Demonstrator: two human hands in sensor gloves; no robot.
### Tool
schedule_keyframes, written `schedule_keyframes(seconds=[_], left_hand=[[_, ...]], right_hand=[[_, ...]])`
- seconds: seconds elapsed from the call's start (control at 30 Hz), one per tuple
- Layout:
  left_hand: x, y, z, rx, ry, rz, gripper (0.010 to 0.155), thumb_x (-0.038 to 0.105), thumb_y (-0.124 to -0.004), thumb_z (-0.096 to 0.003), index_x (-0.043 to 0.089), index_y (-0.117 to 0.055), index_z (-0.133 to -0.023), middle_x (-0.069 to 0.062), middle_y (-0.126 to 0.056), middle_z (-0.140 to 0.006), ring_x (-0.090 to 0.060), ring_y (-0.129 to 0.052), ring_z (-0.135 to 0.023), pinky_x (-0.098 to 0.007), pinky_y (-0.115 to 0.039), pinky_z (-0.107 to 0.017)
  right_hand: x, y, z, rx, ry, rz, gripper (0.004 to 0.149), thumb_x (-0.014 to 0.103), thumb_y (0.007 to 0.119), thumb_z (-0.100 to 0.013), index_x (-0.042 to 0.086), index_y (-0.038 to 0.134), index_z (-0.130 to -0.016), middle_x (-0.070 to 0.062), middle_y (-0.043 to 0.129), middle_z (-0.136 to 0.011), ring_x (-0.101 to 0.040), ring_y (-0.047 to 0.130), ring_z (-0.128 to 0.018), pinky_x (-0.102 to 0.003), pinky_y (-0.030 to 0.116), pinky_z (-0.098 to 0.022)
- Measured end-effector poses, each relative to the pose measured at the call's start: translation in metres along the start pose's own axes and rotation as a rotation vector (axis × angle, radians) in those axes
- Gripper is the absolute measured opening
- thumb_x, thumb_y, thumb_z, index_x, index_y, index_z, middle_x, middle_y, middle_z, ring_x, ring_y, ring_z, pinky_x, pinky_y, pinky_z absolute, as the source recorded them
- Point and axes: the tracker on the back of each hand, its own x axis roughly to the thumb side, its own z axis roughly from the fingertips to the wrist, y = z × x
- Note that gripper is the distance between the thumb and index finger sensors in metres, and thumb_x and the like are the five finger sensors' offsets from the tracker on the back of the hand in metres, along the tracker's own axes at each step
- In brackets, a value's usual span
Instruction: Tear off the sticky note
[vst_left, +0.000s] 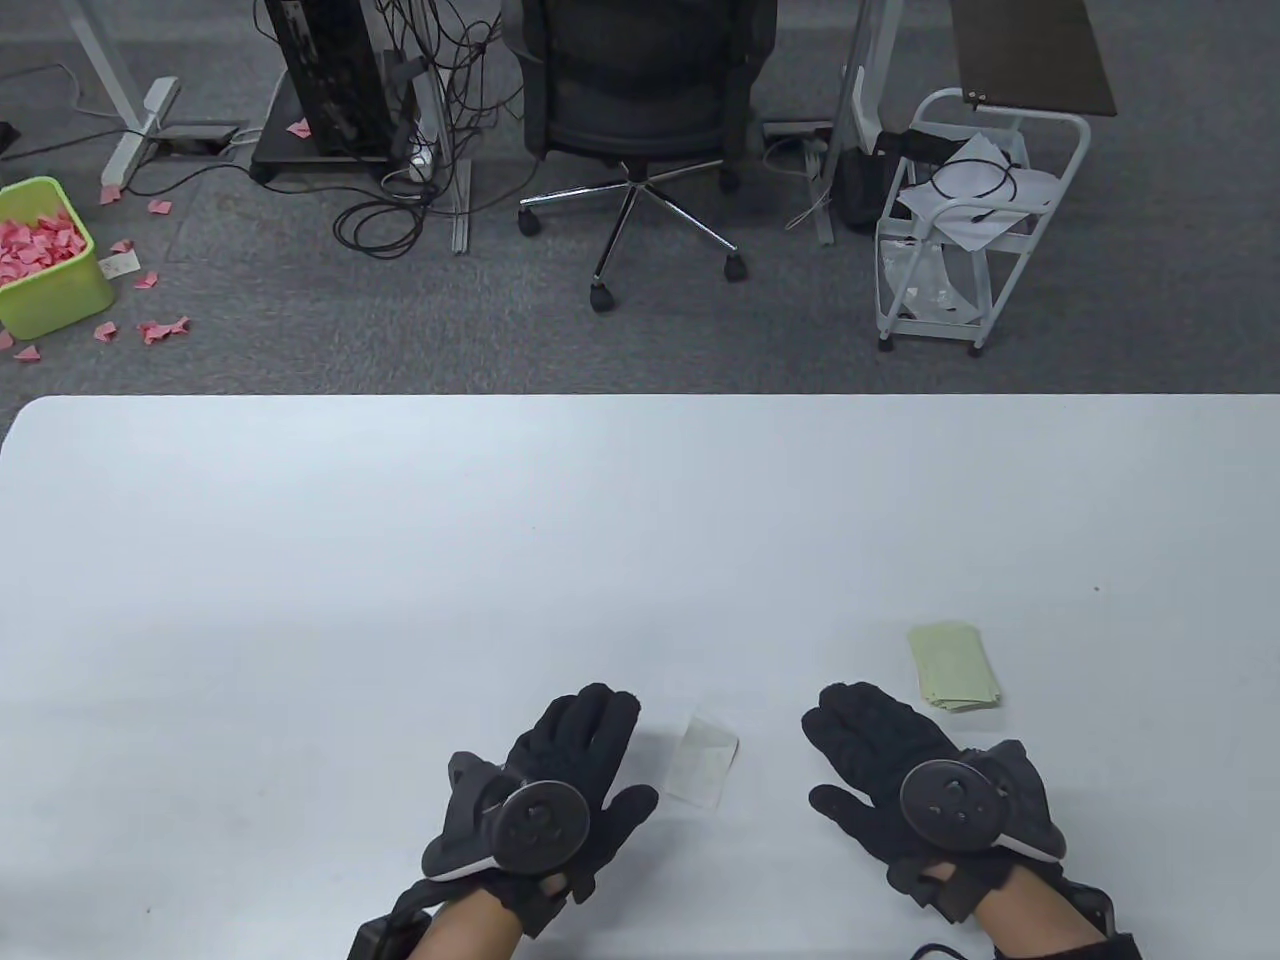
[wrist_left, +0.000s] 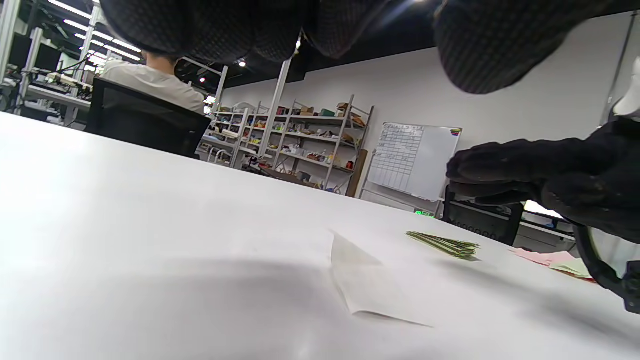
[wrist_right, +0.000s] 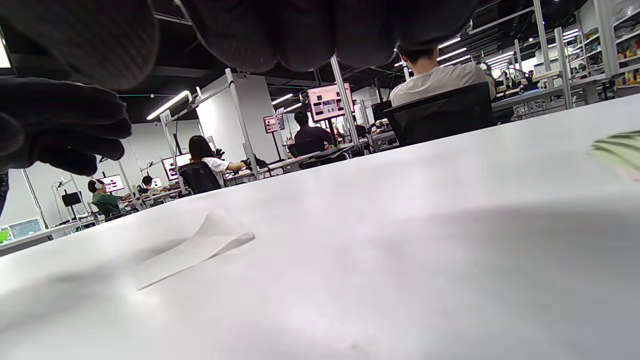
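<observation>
A pale white sheet (vst_left: 703, 757) with a curled far end lies flat on the white table (vst_left: 500, 560) between my hands; it also shows in the left wrist view (wrist_left: 367, 285) and the right wrist view (wrist_right: 192, 252). A stack of pale green sticky notes (vst_left: 954, 666) lies to the right, just beyond my right hand; it also shows in the left wrist view (wrist_left: 445, 244). My left hand (vst_left: 560, 775) hovers flat, fingers spread, left of the sheet and holds nothing. My right hand (vst_left: 900, 765) hovers flat right of the sheet, empty, near the green stack.
Beyond the table's far edge stand an office chair (vst_left: 640, 110), a white wire cart (vst_left: 960, 220) and a green bin (vst_left: 40, 255) of pink paper scraps. A few pink and yellow papers (wrist_left: 550, 260) lie at the table's right side in the left wrist view.
</observation>
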Motion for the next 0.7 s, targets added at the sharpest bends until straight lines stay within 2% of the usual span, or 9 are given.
schedule_keyframes(seconds=[0.37,0.7], left_hand=[[0.003,0.015,0.015,0.032,-0.06,-0.065,0.08,0.05,-0.08,-0.058,0.0,-0.055,-0.115,-0.032,-0.053,-0.113,-0.059,-0.063,-0.092,-0.066,-0.064,-0.062],[0.002,0.015,0.015,0.025,-0.05,-0.048,0.079,0.05,-0.08,-0.058,0.001,-0.057,-0.115,-0.031,-0.057,-0.112,-0.058,-0.065,-0.092,-0.066,-0.064,-0.062]], right_hand=[[-0.002,0.01,-0.001,0.039,0.01,-0.016,0.065,0.061,0.075,-0.043,0.03,0.059,-0.098,0.001,0.053,-0.108,-0.033,0.058,-0.101,-0.05,0.056,-0.072],[0.0,0.011,0.0,0.056,0.002,-0.017,0.065,0.061,0.074,-0.043,0.03,0.059,-0.098,0.001,0.053,-0.108,-0.033,0.058,-0.101,-0.05,0.057,-0.072]])
